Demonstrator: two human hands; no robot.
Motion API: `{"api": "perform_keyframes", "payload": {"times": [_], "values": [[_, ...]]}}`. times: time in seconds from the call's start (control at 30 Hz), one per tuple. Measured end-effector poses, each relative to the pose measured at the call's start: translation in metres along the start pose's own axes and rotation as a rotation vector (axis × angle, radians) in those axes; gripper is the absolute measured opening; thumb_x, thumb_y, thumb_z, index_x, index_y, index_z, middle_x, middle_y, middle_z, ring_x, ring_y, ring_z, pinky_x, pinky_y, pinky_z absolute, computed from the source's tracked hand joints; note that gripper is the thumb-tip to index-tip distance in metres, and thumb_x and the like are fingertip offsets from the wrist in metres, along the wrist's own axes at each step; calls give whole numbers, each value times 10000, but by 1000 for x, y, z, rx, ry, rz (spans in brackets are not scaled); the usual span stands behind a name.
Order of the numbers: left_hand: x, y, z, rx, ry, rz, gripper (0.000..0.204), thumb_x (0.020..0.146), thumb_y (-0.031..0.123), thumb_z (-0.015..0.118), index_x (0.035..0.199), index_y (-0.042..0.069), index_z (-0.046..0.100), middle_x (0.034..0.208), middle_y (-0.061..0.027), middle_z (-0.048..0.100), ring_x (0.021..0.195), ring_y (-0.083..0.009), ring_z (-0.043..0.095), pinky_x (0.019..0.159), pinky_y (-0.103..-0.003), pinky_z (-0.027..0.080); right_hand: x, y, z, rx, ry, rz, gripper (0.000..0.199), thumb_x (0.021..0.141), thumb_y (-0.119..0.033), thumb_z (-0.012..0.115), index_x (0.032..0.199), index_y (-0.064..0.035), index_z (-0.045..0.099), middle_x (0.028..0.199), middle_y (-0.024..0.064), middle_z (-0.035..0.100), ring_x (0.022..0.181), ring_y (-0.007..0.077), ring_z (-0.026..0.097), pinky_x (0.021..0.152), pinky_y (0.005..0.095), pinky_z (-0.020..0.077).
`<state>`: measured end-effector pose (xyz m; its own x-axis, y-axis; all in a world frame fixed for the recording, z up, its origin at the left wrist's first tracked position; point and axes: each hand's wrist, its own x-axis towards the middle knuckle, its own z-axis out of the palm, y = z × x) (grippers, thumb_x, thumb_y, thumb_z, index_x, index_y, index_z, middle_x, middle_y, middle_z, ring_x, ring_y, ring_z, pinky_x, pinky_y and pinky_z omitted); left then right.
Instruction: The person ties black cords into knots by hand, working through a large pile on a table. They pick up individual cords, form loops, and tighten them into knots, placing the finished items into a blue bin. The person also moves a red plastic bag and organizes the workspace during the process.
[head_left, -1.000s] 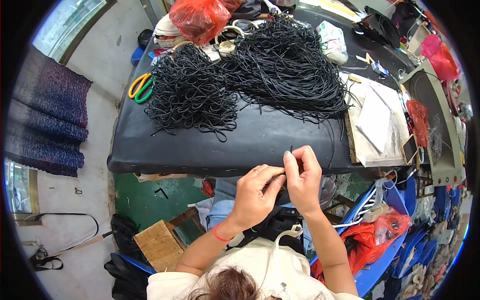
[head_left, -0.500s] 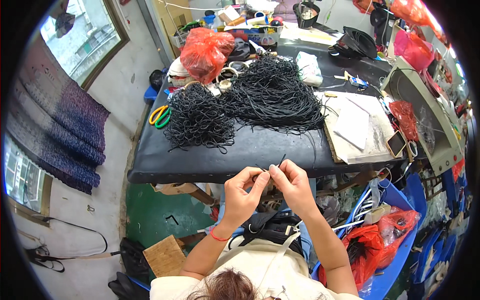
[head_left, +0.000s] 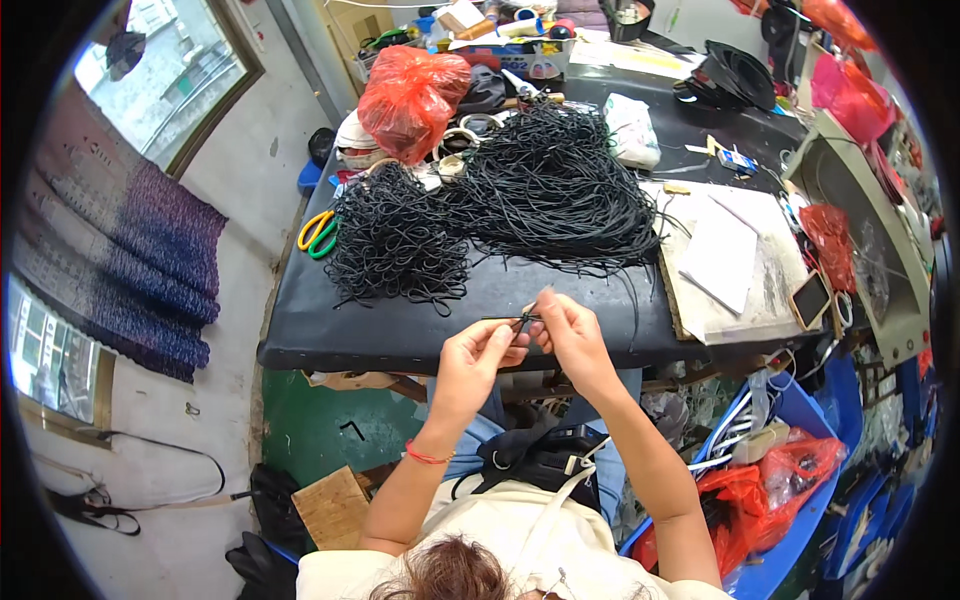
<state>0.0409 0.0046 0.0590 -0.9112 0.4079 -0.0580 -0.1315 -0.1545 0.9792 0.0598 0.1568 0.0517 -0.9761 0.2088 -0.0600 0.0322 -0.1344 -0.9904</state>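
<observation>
Both the left hand (head_left: 478, 352) and right hand (head_left: 568, 330) pinch one thin black elastic cord (head_left: 507, 319) above the black padded table (head_left: 400, 335).

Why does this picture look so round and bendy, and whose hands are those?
The camera sits on a person's head and looks down through a very wide lens, so straight edges bend. The left hand and right hand are that person's own. Together they pinch a thin black cord above the black table. On the table lie two heaps of black cords, yellow-and-green scissors, a red plastic bag and white paper sheets.
</observation>
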Motion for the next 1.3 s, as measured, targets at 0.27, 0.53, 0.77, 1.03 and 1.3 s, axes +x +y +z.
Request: {"api": "perform_keyframes", "payload": {"times": [0.27, 0.53, 0.77, 1.03, 1.3], "values": [[9, 18, -15, -77, 185, -122, 370, 942, 294, 485, 1057, -40, 593, 917, -122, 646, 811, -167, 639, 747, -281, 523, 35, 7, 4, 186, -199, 188, 631, 938, -539, 328, 956, 20, 619, 751, 39, 573, 646, 72, 488, 596, 205, 415], [4, -16, -40, 287, 564, 92, 174, 837, 147, 635, 860, -26, 642, 713, -41, 643, 640, -66, 582, 557, -218, 470, 35, 2, 55, -171, -345, -63, 166, 846, -101, 594, 954, 23, 617, 794, 17, 596, 689, 65, 505, 615, 205, 403], [-131, -21, -126, 302, 865, 179, 231, 812, 174, 665, 931, -16, 611, 858, -72, 649, 747, -118, 616, 659, -263, 493, 19, 17, 139, -292, -813, -68, 158, 867, -86, 571, 970, 22, 622, 740, -30, 535, 645, 35, 449, 588, 182, 365], [-490, -155, -261, -64, 2310, 174, 410, 770, 176, 641, 1118, -2, 516, 890, -88, 597, 772, -187, 582, 703, -318, 484, 97, 32, 145, -344, -552, -277, 268, 873, -105, 575, 1121, -6, 581, 858, -14, 569, 690, 37, 456, 593, 176, 361], [-706, -182, -187, -446, 2868, 479, 620, 753, 233, 683, 1208, -102, 429, 1144, -226, 537, 1016, -299, 550, 847, -369, 450, 207, 105, 90, -475, -368, -359, 241, 889, -168, 573, 1090, -36, 573, 906, 24, 599, 727, 66, 541, 586, 181, 430]]}}
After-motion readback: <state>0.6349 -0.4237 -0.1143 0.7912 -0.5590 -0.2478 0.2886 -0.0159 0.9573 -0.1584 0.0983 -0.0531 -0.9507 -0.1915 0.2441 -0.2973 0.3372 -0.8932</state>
